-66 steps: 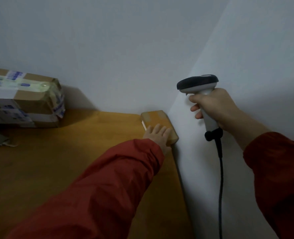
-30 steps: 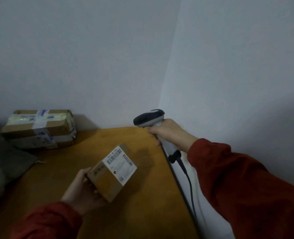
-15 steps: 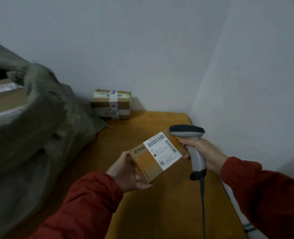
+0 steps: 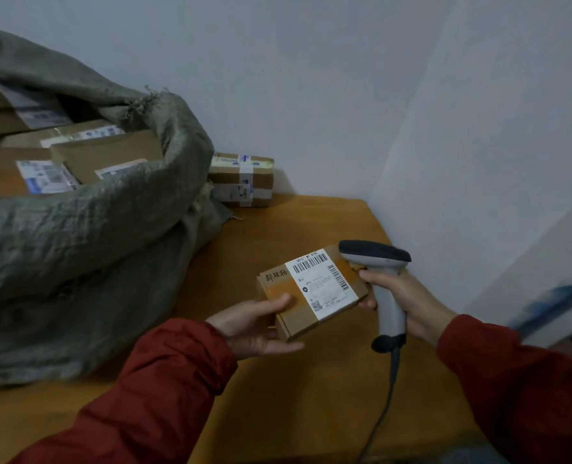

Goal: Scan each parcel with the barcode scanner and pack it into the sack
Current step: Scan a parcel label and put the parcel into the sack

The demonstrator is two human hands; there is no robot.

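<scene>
My left hand (image 4: 254, 324) holds a small brown cardboard parcel (image 4: 311, 293) above the wooden table, thumb on top and fingers underneath. Its white barcode label faces up. My right hand (image 4: 408, 296) grips the handle of a grey barcode scanner (image 4: 378, 262), whose dark head sits right beside the parcel's right end. The scanner's cable hangs down toward the table's front. A large grey-green woven sack (image 4: 87, 236) stands open at the left with several cardboard parcels (image 4: 103, 155) inside.
Another taped cardboard parcel (image 4: 241, 179) lies on the wooden table (image 4: 294, 396) against the back wall, just right of the sack. White walls form a corner at the table's back and right edge.
My left hand lifted the small parcel from the table's corner and brought it toward me. The scanner came down beside it. My view swung left, so the open sack is now in sight.
</scene>
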